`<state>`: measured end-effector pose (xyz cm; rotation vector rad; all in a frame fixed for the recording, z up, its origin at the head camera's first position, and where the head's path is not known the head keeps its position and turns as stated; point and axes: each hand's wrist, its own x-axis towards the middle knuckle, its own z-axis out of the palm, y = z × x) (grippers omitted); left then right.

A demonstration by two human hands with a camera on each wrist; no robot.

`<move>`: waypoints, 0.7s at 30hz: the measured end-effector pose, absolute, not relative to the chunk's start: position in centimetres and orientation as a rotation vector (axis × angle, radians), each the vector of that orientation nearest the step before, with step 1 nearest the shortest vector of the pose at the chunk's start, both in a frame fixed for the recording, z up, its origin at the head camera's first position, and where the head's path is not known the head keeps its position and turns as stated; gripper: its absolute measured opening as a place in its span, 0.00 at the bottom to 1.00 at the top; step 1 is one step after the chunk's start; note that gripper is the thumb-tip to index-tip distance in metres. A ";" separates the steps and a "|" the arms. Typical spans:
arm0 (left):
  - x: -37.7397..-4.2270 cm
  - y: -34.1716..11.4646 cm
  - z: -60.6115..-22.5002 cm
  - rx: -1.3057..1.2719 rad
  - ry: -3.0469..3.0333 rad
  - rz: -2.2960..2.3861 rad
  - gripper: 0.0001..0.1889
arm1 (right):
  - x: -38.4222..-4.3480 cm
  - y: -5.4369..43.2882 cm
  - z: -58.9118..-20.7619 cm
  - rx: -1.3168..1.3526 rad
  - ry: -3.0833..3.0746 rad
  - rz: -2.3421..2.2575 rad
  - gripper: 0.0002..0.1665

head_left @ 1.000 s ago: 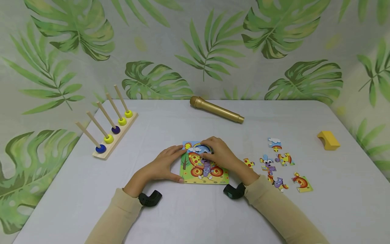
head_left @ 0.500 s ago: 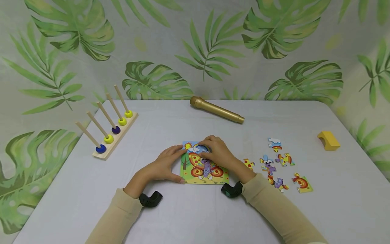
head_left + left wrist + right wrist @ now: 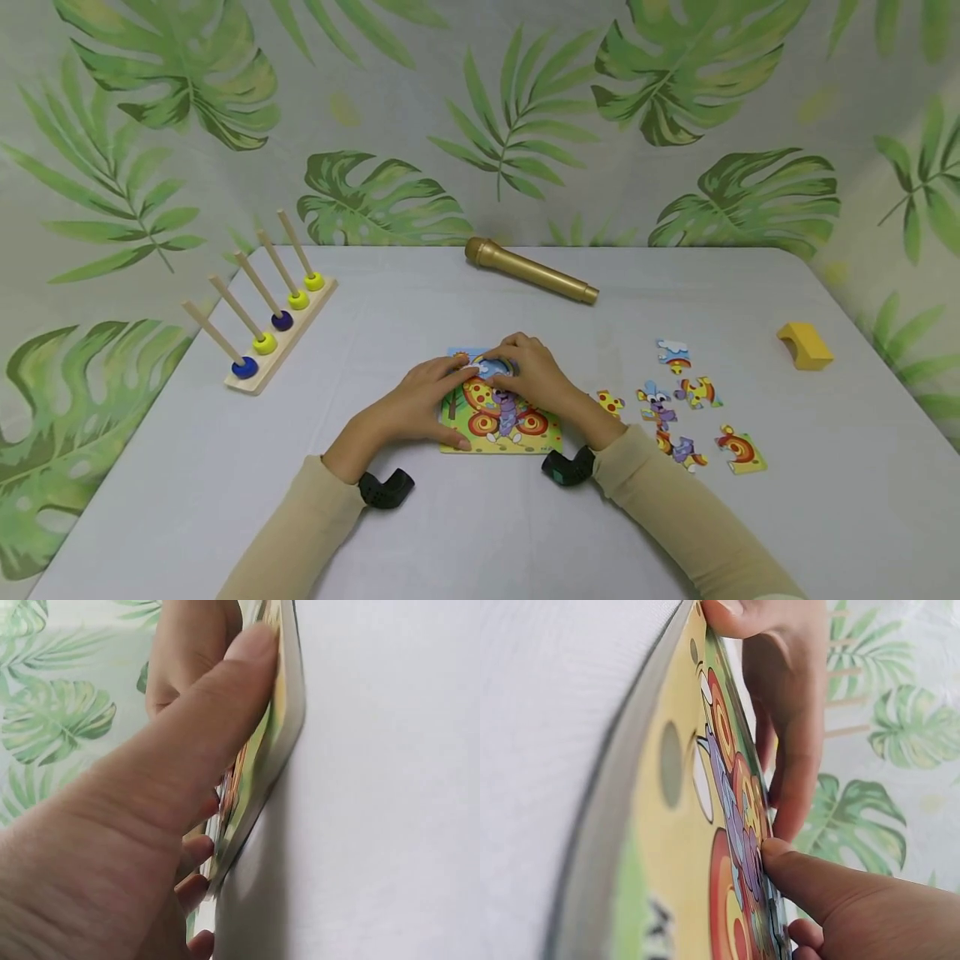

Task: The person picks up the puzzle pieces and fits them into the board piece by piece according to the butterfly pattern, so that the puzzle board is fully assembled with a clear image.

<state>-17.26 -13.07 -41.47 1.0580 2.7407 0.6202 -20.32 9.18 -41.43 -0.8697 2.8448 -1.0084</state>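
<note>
A puzzle board [image 3: 517, 446] with a cartoon butterfly picture lies in front of the person. The left hand [image 3: 416, 408] spans its left side. Its thumb [image 3: 240, 667] lies straight on the board near the front corner, while its fingers reach over the upper left part. The right hand [image 3: 543, 383] bends over the upper middle, thumb and fingertips round a puzzle piece [image 3: 491, 367] with cloud and rainbow colours. In the right wrist view, the right thumb [image 3: 802, 874] presses near the piece's edge on the picture. Part of the board is hidden under both hands.
Several loose puzzle pieces [image 3: 682, 450] lie to the right of the board. Farther right sits a yellow arch block [image 3: 808, 347]. A gold toy microphone [image 3: 532, 271] lies at the back, and a wooden peg rack [image 3: 281, 342] with rings stands at left.
The left hand has slid right, its fingers and thumb farther over the board. The right hand has shifted slightly left. The loose pieces have stayed in place.
</note>
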 end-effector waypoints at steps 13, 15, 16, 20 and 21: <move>-17.4 -12.7 -41.0 0.980 2.728 0.544 0.53 | -20.4 10.6 -41.3 -0.829 2.652 -1.152 0.22; -17.4 -12.7 -41.1 0.980 2.726 0.548 0.53 | -20.4 10.9 -41.2 -0.828 2.627 -1.165 0.22; -17.4 -12.8 -41.1 0.982 2.726 0.551 0.53 | -20.4 11.0 -41.2 -0.835 2.622 -1.163 0.22; -17.4 -12.9 -41.3 0.983 2.721 0.561 0.53 | -20.4 11.1 -41.1 -0.845 2.611 -1.155 0.22; -17.4 -12.9 -41.3 0.984 2.718 0.558 0.53 | -20.3 11.1 -41.0 -0.843 2.609 -1.153 0.22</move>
